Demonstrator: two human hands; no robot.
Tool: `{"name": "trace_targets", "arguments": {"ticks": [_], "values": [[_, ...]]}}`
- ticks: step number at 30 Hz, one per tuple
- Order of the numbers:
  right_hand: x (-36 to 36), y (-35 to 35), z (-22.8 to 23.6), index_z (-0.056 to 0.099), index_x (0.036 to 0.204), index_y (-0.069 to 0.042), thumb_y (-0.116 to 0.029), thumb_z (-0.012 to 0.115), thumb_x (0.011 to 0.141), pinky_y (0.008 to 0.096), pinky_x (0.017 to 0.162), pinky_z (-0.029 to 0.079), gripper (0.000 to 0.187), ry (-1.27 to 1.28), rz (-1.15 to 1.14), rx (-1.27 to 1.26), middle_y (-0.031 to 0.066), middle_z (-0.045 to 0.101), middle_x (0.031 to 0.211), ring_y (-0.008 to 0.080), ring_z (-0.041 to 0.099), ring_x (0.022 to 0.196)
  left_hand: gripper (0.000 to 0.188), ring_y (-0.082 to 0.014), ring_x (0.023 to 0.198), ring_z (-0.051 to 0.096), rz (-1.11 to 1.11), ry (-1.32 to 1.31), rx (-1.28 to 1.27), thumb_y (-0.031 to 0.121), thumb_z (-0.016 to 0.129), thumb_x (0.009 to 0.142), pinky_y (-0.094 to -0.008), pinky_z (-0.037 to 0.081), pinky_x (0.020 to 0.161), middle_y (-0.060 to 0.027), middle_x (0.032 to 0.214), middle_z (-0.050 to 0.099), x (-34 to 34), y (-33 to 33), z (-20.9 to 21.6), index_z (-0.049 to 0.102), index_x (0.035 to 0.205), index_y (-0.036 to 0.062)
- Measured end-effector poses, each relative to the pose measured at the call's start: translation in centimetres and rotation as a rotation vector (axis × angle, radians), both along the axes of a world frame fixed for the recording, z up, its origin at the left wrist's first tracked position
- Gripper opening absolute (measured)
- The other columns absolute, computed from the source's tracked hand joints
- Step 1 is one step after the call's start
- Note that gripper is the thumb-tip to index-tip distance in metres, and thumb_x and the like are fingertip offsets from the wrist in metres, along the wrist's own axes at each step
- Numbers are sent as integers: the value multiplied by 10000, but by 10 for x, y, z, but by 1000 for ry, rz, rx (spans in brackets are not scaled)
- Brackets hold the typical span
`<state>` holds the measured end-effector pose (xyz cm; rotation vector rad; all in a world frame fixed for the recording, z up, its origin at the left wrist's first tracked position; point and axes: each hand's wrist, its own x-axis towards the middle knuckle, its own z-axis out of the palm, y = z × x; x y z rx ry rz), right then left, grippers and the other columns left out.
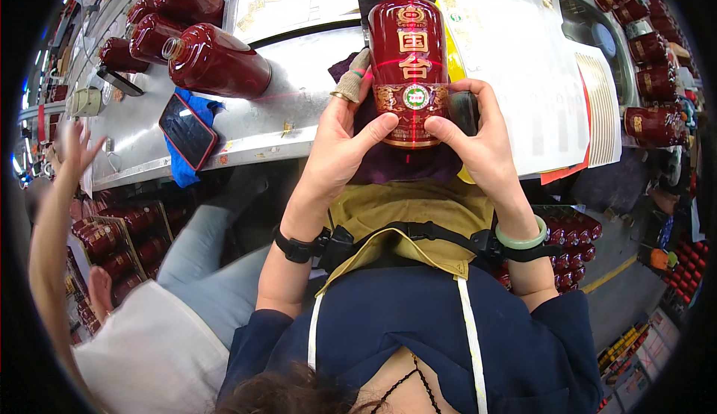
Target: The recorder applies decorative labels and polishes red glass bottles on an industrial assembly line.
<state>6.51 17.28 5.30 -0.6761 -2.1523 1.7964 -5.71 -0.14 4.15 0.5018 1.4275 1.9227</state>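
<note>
A dark red glass bottle [399, 70] with gold lettering and a round green-and-white emblem lies face up in front of me, its neck pointing away. Thin red light lines cross its face. Both hands grip its lower end: my left hand [338, 134] along the left side, my right hand [482, 138] along the right. Each thumb presses on the front near the base; the other fingers are partly hidden beside and behind the glass. A beige knit sleeve [349, 85] covers a left finger. Under the bottle is a dark purple cloth [433, 162].
Several plain red bottles [216, 59] stand on the metal table at left, near a phone-like black slab [188, 130] on a blue cloth [179, 167]. Label sheets [508, 63] cover the right side. Lettered bottles [653, 126] line the far right. A co-worker's blurred hand [75, 149] is raised at left.
</note>
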Motion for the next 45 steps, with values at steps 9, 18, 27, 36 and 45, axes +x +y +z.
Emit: {"name": "trace_targets", "arguments": {"ticks": [9,18,27,36,45], "values": [[-3,7,-5,502,1262,-5,-232,903,805,313,906,513,649,-6,9,-115,96,634,1121,156,606,1030,855,-234,1539,281,-4,17,-41,84,780,910,-403,236,1261,-156,1642,338,-4,-1,-2,279,1593,-31],[-4,-1,0,510,1254,-4,-151,883,818,300,895,522,593,2,20,-176,89,648,1109,139,613,1023,929,-233,1512,321,23,35,-2,63,812,854,-379,227,1258,-169,1621,372,0,-3,-3,266,1597,-42],[-3,-1,1,513,1294,-7,-134,785,917,284,940,474,482,19,-30,-220,50,603,1141,116,566,1048,1023,-257,1537,297,9,348,-61,184,859,835,-386,208,1265,-180,1665,306,-4,-15,-18,233,1617,-20],[1,20,-3,516,1369,18,-169,488,1100,270,1010,431,328,196,-204,-521,65,597,1227,95,534,1146,776,-417,1318,568,232,1173,-301,241,939,700,-462,465,1080,-261,1526,497,27,-16,-24,630,1359,-28],[-8,-18,20,567,1307,2,-17,590,1030,235,818,498,279,282,-122,-126,58,648,1125,82,598,984,706,-413,1252,627,366,1204,-295,139,921,726,-445,506,1034,-280,1468,552,45,-13,-34,637,1353,-19]]}}
